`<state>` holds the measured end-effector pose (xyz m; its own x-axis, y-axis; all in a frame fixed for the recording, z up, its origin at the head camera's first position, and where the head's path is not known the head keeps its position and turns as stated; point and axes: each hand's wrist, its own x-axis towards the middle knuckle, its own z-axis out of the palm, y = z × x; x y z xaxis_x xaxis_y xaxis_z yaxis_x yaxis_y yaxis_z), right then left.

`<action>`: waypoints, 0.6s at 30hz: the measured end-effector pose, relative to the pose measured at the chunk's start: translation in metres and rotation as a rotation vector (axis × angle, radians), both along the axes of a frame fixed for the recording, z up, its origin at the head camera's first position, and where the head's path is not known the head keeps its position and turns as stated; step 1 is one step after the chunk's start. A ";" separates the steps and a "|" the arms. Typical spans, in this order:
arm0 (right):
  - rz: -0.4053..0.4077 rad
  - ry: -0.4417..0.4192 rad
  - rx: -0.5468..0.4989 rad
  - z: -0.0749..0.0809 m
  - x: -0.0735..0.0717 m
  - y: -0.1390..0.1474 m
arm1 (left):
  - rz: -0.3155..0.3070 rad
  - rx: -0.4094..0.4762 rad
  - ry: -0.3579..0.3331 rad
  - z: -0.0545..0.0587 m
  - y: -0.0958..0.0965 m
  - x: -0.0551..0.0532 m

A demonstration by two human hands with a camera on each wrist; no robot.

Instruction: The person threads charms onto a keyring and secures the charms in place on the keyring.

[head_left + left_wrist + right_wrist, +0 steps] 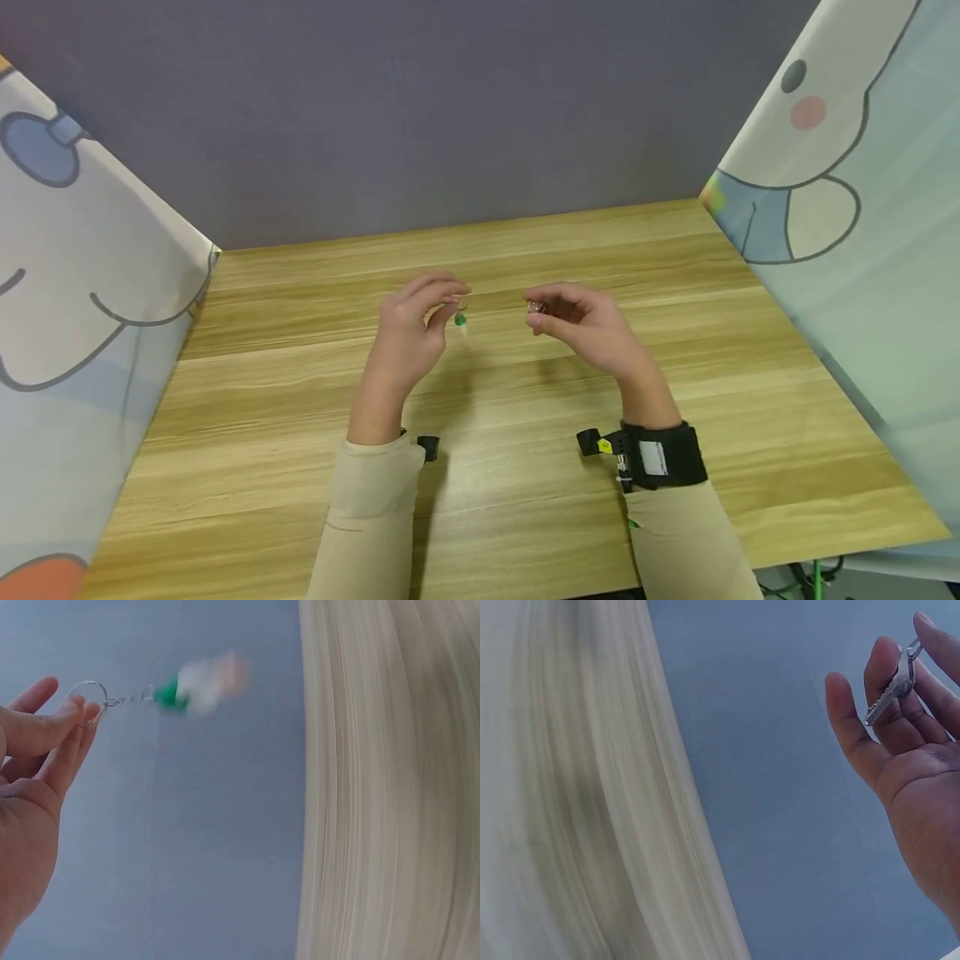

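Note:
My left hand pinches the metal ring of a keychain between thumb and fingers. From the ring a short chain leads to a charm with a green top and a blurred white and pinkish lower part. Facing it, my right hand holds a silver key at its fingertips, and a small metal loop shows at the key's head. Both hands are raised over the wooden table, with a gap between them. In the head view the charm hangs below the left fingertips.
A grey panel stands along the table's far edge. Cloths with cartoon prints flank the left and right sides. Cables show beneath the front right edge. Each wrist wears a small camera.

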<state>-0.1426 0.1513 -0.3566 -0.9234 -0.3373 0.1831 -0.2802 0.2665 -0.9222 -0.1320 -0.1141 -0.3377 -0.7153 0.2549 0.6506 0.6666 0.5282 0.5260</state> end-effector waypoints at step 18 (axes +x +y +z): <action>-0.027 0.090 -0.340 -0.011 0.007 -0.056 | -0.060 0.142 0.027 -0.001 0.027 0.002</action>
